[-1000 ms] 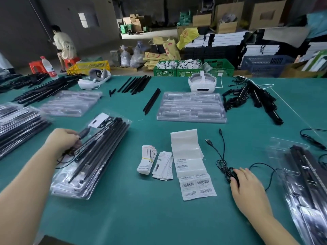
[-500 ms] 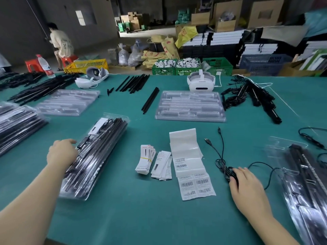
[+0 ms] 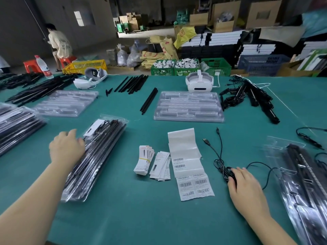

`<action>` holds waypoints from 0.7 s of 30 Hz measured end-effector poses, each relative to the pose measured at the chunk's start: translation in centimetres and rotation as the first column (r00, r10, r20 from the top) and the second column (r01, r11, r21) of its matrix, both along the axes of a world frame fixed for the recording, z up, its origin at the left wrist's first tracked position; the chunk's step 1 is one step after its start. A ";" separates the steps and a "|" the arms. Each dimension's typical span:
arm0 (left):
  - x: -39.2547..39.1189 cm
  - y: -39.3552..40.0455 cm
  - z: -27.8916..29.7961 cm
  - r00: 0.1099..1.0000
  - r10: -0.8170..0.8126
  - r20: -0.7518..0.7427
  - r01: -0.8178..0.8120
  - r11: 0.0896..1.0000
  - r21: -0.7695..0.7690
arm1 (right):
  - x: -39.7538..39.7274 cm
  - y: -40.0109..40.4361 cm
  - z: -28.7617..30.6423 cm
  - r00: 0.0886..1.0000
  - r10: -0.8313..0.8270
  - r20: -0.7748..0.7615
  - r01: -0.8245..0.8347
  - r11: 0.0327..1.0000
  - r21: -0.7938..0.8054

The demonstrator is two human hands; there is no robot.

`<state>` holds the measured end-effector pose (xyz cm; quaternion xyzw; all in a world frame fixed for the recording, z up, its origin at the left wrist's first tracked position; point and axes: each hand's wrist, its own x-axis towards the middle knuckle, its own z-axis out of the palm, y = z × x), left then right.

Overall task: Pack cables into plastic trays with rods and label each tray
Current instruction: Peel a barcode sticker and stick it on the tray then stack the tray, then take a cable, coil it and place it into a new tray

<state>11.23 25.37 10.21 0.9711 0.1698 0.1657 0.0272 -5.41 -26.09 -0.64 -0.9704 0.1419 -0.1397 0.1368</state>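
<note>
Now I see the left hand resting on the packed tray of black rods at table left, fingers loosely curled — gripping nothing. The right hand covers the coiled black cable beside the barcode labels — grip unclear.
</note>
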 end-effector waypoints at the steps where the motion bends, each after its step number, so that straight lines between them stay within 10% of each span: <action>1: 0.1 -1.0 0.2 0.997 -0.075 -0.013 0.075 0.996 0.048 | 0.0 0.0 0.0 1.000 0.000 0.003 0.000 1.000 0.005; 8: 0.5 -6.2 -2.4 0.866 -0.119 -0.485 0.187 0.978 0.093 | -0.2 0.1 0.4 1.000 -0.002 -0.023 0.002 1.000 0.015; 21: 1.3 -8.0 -2.5 0.937 -0.083 -0.339 0.151 0.972 0.178 | -0.7 -1.1 2.9 0.993 0.008 0.121 -0.034 0.976 0.216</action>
